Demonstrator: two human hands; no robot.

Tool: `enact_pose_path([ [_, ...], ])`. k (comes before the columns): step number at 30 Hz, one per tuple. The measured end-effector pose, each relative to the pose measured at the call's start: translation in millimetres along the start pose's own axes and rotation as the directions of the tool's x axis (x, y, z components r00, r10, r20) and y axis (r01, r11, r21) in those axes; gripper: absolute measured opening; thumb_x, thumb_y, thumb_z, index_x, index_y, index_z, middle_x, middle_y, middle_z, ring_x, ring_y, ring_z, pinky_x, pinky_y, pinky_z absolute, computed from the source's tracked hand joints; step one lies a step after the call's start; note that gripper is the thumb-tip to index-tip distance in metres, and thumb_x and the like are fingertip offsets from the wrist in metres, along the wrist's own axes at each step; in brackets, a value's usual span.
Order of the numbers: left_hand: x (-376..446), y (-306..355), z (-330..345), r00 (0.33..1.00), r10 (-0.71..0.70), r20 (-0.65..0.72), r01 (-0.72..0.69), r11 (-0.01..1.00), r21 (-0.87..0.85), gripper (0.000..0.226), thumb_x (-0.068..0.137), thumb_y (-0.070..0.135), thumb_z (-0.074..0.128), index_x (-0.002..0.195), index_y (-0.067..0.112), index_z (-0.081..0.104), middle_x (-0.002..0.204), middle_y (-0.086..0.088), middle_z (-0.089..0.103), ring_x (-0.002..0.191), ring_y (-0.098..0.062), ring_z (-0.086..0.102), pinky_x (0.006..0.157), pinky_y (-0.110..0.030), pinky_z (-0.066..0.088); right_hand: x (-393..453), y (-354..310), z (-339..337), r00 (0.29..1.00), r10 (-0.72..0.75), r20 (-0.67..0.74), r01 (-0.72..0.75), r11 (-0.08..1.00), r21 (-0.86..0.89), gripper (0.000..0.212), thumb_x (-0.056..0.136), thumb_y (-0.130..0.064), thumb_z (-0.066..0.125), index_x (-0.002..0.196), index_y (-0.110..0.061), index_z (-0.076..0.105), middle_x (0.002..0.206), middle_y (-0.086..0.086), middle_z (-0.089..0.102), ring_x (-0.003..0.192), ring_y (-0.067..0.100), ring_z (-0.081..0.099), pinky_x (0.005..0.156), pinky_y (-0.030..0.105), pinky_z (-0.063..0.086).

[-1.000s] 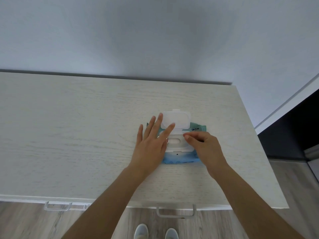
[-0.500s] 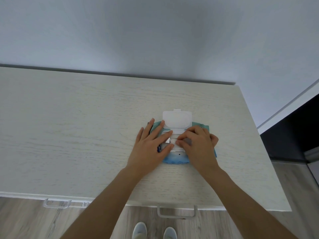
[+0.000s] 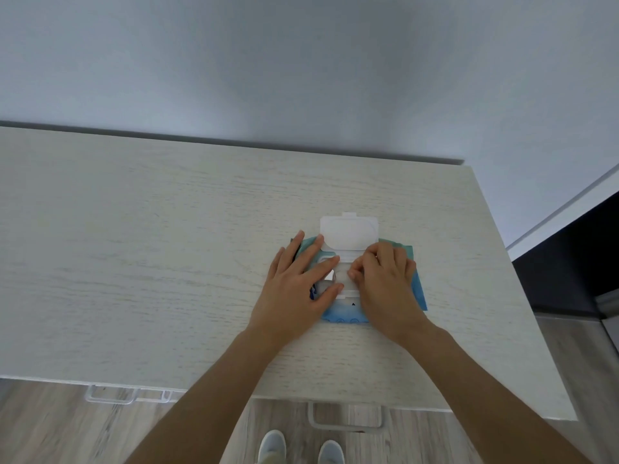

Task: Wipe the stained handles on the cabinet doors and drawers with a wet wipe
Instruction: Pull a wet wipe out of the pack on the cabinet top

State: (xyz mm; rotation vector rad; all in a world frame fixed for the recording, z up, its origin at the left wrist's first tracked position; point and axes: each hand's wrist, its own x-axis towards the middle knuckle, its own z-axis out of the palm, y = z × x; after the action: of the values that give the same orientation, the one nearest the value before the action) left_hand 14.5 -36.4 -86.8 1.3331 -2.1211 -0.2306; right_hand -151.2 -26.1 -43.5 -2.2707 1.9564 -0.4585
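A blue and teal pack of wet wipes (image 3: 418, 289) lies on the pale wooden cabinet top (image 3: 167, 262), right of centre. Its white flip lid (image 3: 349, 233) stands open towards the wall. My left hand (image 3: 298, 289) lies flat on the pack's left side, fingers straight and pressing it down. My right hand (image 3: 385, 283) covers the right side, and its fingertips pinch at the white opening in the middle. Whether a wipe is between the fingers is hidden. Two clear handles (image 3: 346, 420) (image 3: 112, 395) stick out under the cabinet's front edge.
A grey wall rises behind the cabinet. The cabinet top ends at its right edge (image 3: 522, 313), with a dark unit (image 3: 569, 262) beyond it. Wood-look floor and my two light shoes (image 3: 301, 445) show below the front edge.
My right hand slid left over the pack and its fingers curled down onto the opening. My left hand moved a little lower on the pack and stayed flat.
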Motion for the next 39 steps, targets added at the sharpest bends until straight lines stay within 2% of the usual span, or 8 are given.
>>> enact_pose_path([
  [6, -0.6, 1.7, -1.0, 1.000, 0.003, -0.017, -0.003, 1.000, 0.013, 0.048, 0.089, 0.051, 0.046, 0.123, 0.024, 0.064, 0.145, -0.005, 0.046, 0.142, -0.021, 0.021, 0.112, -0.046, 0.020, 3.1, 2.4, -7.0, 0.998, 0.012, 0.067, -0.021, 0.991, 0.133, 0.007, 0.098, -0.019, 0.040, 0.094, -0.017, 0.046, 0.106, -0.001, 0.036, 0.096, 0.011, 0.024, 0.079, 0.020, 0.010],
  [13, -0.4, 3.6, -2.0, 1.000, 0.007, -0.019, -0.007, 1.000, 0.016, 0.047, 0.089, 0.051, 0.045, 0.122, 0.024, 0.065, 0.144, -0.005, 0.046, 0.142, -0.022, 0.022, 0.112, -0.046, 0.022, -0.7, 4.2, -4.0, 1.000, -0.028, 0.008, 0.027, 0.994, 0.103, 0.015, 0.089, -0.033, 0.059, 0.089, -0.018, 0.062, 0.103, -0.002, 0.043, 0.101, 0.014, 0.035, 0.083, 0.024, 0.014],
  [20, -0.7, 3.3, -2.7, 1.000, -0.015, 0.000, 0.015, 1.000, 0.027, 0.049, 0.087, 0.053, 0.045, 0.125, 0.027, 0.062, 0.146, -0.003, 0.043, 0.143, -0.019, 0.019, 0.113, -0.046, 0.019, 8.0, 1.0, -11.1, 0.975, 0.223, -0.016, -0.201, 0.905, 0.376, 0.012, 0.097, -0.020, 0.047, 0.085, -0.019, 0.047, 0.103, 0.001, 0.047, 0.098, 0.014, 0.036, 0.085, 0.024, 0.022],
  [23, -0.4, 3.8, -2.9, 1.000, -0.016, -0.005, 0.016, 1.000, 0.014, 0.049, 0.087, 0.054, 0.046, 0.124, 0.027, 0.063, 0.146, -0.002, 0.044, 0.143, -0.019, 0.019, 0.113, -0.046, 0.018, 5.1, -0.3, -12.1, 0.989, 0.086, -0.118, -0.053, 0.964, 0.261, 0.011, 0.096, -0.021, 0.048, 0.095, -0.017, 0.057, 0.102, 0.001, 0.053, 0.098, 0.018, 0.045, 0.083, 0.025, 0.025],
  [25, -0.6, 3.6, -2.6, 1.000, -0.015, -0.007, 0.016, 1.000, 0.009, 0.049, 0.087, 0.054, 0.045, 0.124, 0.027, 0.063, 0.146, -0.002, 0.044, 0.143, -0.019, 0.020, 0.113, -0.046, 0.018, 0.3, 1.6, -10.7, 0.980, -0.084, -0.183, 0.123, 0.969, 0.215, 0.028, 0.093, -0.028, 0.043, 0.103, -0.013, 0.065, 0.101, 0.005, 0.057, 0.089, 0.016, 0.051, 0.075, 0.025, 0.040],
  [29, -1.5, 3.0, -1.2, 1.000, -0.004, -0.015, 0.004, 1.000, 0.021, 0.048, 0.088, 0.052, 0.046, 0.124, 0.026, 0.063, 0.145, -0.004, 0.045, 0.142, -0.021, 0.022, 0.112, -0.048, 0.022, -6.2, 4.6, -7.0, 0.963, -0.243, -0.114, 0.265, 0.930, 0.257, 0.037, 0.092, -0.034, 0.043, 0.102, -0.011, 0.070, 0.094, 0.006, 0.059, 0.074, 0.014, 0.057, 0.061, 0.023, 0.054],
  [34, -0.9, 3.5, -1.7, 1.000, -0.017, -0.007, 0.017, 0.999, 0.027, 0.049, 0.087, 0.054, 0.045, 0.123, 0.026, 0.064, 0.145, -0.003, 0.045, 0.142, -0.020, 0.022, 0.113, -0.049, 0.022, -2.2, 2.5, -3.7, 0.961, -0.190, -0.201, 0.228, 0.956, 0.184, 0.006, 0.078, -0.001, 0.067, 0.082, -0.002, 0.070, 0.076, 0.009, 0.062, 0.064, 0.012, 0.055, 0.060, 0.016, 0.049],
  [39, -1.1, 2.7, -1.3, 1.000, -0.015, 0.000, 0.015, 0.999, 0.051, 0.049, 0.087, 0.054, 0.045, 0.123, 0.026, 0.064, 0.145, -0.003, 0.045, 0.142, -0.021, 0.022, 0.112, -0.050, 0.023, 3.0, 5.5, -23.5, 0.960, 0.025, -0.280, 0.045, 0.970, 0.240, 0.007, 0.078, 0.003, 0.070, 0.082, -0.002, 0.072, 0.079, 0.010, 0.067, 0.067, 0.010, 0.053, 0.073, 0.004, 0.037],
])
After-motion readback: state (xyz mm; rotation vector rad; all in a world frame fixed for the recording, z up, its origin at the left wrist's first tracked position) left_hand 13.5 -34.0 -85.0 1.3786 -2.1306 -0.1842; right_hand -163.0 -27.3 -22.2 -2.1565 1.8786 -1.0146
